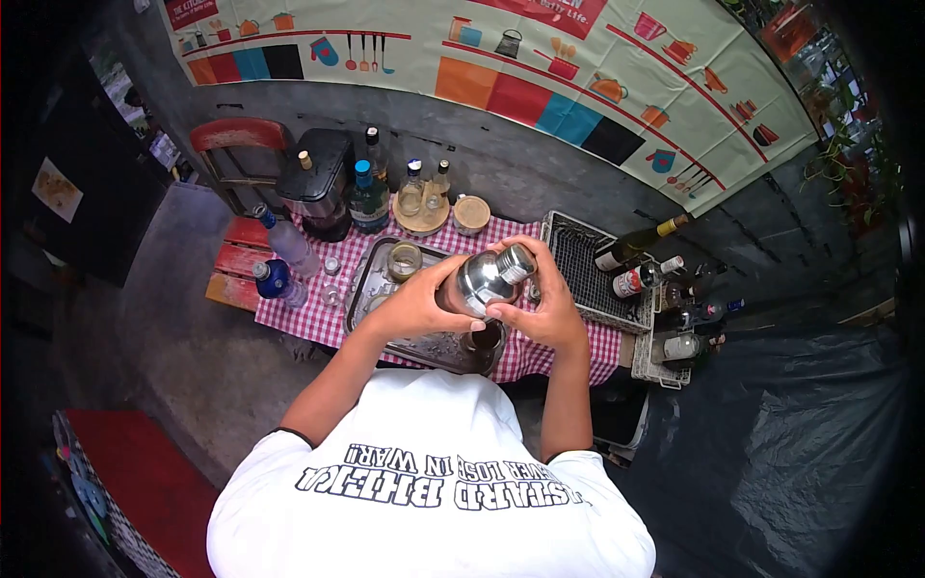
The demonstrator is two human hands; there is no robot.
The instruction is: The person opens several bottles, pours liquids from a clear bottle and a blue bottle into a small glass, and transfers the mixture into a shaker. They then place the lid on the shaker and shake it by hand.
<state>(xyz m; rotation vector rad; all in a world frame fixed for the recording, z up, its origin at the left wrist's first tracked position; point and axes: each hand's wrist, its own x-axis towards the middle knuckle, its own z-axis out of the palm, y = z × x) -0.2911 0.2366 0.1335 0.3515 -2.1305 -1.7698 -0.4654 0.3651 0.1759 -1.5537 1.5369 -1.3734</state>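
A shiny metal cocktail shaker (480, 282) is held up over the table, tilted with its capped top toward the upper right. My left hand (421, 303) wraps round the body of the shaker from the left. My right hand (546, 306) grips its shoulder and cap end from the right. Beneath them lies a metal tray (361, 282) with wet-looking patches. On the tray stand a glass jar (404, 261) and a cup with dark contents (485, 337), partly covered by my hands.
A red checked cloth (598, 349) covers the table. Several bottles, among them a blue-capped bottle (368, 197), stand along the back and left. At right are a wire basket (582, 275) and a white crate (659, 371) with bottles. A red chair (239, 134) stands at the back left.
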